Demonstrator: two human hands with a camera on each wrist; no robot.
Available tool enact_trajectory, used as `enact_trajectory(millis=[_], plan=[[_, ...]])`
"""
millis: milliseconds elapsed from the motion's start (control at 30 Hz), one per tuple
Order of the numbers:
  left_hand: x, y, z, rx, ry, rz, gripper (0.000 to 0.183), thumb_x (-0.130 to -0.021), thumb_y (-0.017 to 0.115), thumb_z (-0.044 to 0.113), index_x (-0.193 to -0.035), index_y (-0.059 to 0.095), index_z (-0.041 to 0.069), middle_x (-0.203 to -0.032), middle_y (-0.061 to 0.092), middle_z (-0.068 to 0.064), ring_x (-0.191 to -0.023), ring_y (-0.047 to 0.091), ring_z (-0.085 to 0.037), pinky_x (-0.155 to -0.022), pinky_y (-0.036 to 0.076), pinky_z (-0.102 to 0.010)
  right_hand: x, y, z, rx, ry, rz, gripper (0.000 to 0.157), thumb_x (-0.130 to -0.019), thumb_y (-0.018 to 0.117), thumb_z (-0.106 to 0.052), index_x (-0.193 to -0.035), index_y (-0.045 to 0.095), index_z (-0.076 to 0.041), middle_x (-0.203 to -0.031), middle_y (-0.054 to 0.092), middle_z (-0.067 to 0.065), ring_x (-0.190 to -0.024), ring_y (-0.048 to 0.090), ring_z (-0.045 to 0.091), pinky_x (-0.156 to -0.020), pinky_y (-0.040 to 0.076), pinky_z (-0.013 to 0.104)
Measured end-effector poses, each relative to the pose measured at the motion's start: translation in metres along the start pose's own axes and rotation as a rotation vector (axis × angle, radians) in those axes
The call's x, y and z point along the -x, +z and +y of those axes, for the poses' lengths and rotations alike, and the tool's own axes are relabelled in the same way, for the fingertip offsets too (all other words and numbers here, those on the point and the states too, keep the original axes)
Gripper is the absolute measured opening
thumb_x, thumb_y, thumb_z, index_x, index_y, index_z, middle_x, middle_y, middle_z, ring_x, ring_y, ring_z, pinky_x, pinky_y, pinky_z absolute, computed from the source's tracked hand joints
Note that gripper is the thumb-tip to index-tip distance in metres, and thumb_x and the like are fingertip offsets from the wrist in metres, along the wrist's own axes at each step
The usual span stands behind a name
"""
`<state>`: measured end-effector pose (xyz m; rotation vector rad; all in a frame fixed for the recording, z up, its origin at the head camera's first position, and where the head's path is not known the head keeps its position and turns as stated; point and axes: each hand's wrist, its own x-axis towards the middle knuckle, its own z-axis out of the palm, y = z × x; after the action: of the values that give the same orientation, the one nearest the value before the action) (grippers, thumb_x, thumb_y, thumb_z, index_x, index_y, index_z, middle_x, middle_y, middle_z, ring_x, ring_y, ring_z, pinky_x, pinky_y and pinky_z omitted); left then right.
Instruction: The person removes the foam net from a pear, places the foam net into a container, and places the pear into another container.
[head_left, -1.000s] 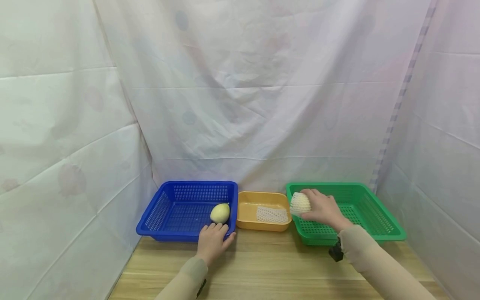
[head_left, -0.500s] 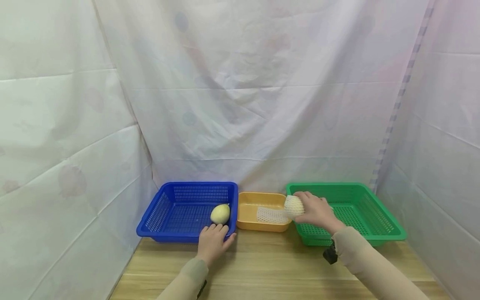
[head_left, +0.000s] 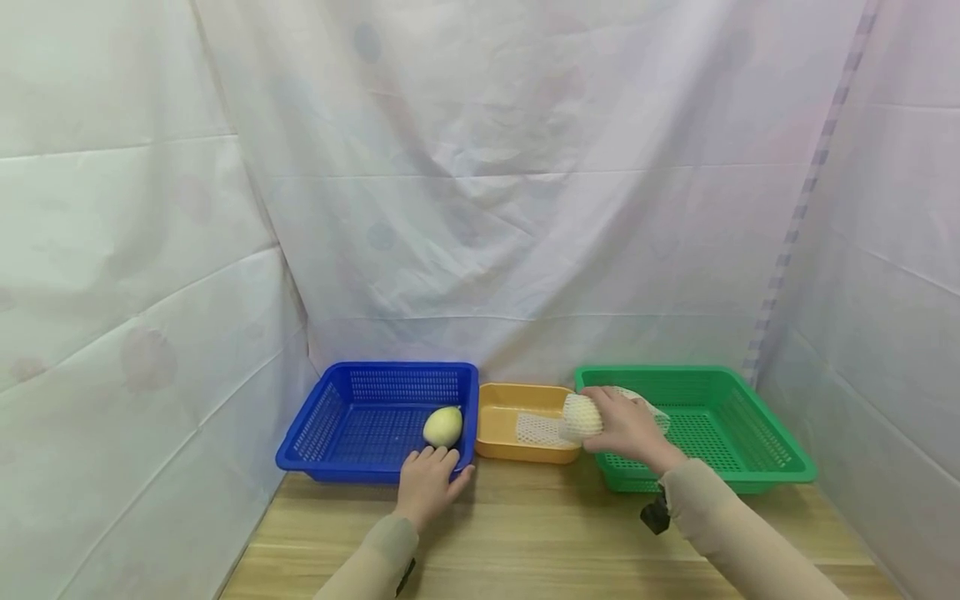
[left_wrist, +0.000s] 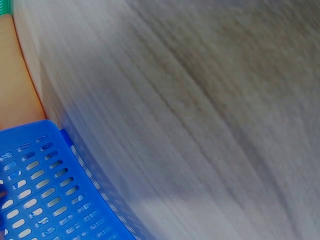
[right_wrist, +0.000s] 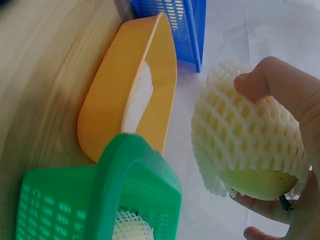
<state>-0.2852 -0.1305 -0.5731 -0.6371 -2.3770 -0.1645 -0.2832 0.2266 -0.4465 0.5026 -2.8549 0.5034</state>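
Observation:
In the head view, my right hand (head_left: 626, 425) grips a pear (right_wrist: 257, 183) in a white foam net (right_wrist: 245, 130) above the green basket's left edge. The right wrist view shows my thumb on the net and fingers beneath; the pear's green skin and stem show at the net's open end. My left hand (head_left: 427, 483) rests with its fingers over the front rim of the blue basket (head_left: 375, 477). Just beyond those fingers, a bare yellow-green pear (head_left: 442, 427) lies in that basket. The left wrist view shows mainly tabletop and basket wall.
Between the baskets stands a shallow orange tray (head_left: 498, 452) with a flat white foam net (head_left: 536, 429) in it. The green basket (head_left: 750, 477) holds another foam-netted item (right_wrist: 132, 227), partly hidden by my right hand in the head view. White cloth hangs behind.
My right hand has moved left with the netted pear, toward the orange tray, uncovering more of the netted item in the green basket. The left hand stays at the blue rim.

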Motion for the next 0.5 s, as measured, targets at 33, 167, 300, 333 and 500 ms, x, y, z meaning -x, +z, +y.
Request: enact_trajectory(millis=[33,167,300,333,500], plan=[[0.0,0.0,0.0,0.0,0.0,-0.003,0.037,-0.091,0.055,0.053,-0.073,0.05,0.021,-0.065,0.04,0.007,-0.061,0.042,-0.015,-0.057,0.033,-0.031,0.0,0.0,-0.001,-0.002,0.0,-0.003,0.078,-0.067,0.08,-0.035,-0.136,0.05,-0.017,-0.123,0.058,0.007,-0.099,0.057,0.025,-0.081,0.037,0.057],[0.0,0.001,0.0,-0.006,0.009,0.015,0.037,-0.091,0.055,0.053,-0.073,0.05,0.021,-0.065,0.04,0.007,-0.06,0.041,-0.015,-0.056,0.033,-0.03,0.001,0.004,-0.005,-0.01,-0.008,-0.011,0.078,-0.068,0.08,-0.037,-0.137,0.05,-0.018,-0.122,0.058,0.005,-0.095,0.058,0.022,-0.079,0.037,0.052],[0.0,0.002,-0.001,-0.013,0.014,0.022,0.038,-0.091,0.054,0.054,-0.073,0.05,0.021,-0.064,0.04,0.007,-0.059,0.041,-0.015,-0.055,0.033,-0.03,0.003,0.01,-0.008,-0.005,-0.017,-0.008,0.079,-0.067,0.08,-0.038,-0.137,0.05,-0.019,-0.121,0.058,0.004,-0.094,0.058,0.02,-0.077,0.038,0.049],[0.0,0.002,-0.001,-0.013,0.014,0.021,0.038,-0.091,0.054,0.054,-0.073,0.05,0.021,-0.064,0.04,0.007,-0.059,0.041,-0.015,-0.055,0.033,-0.03,0.003,0.011,-0.01,-0.009,-0.018,-0.008,0.079,-0.066,0.08,-0.037,-0.137,0.05,-0.019,-0.121,0.059,0.003,-0.094,0.058,0.019,-0.077,0.038,0.049],[0.0,0.0,0.0,-0.016,0.005,-0.001,0.037,-0.091,0.055,0.054,-0.073,0.05,0.022,-0.065,0.04,0.008,-0.06,0.042,-0.015,-0.056,0.033,-0.03,0.005,0.016,-0.016,-0.024,-0.018,-0.011,0.08,-0.063,0.081,-0.036,-0.135,0.051,-0.02,-0.118,0.059,0.002,-0.093,0.059,0.019,-0.077,0.042,0.05]])
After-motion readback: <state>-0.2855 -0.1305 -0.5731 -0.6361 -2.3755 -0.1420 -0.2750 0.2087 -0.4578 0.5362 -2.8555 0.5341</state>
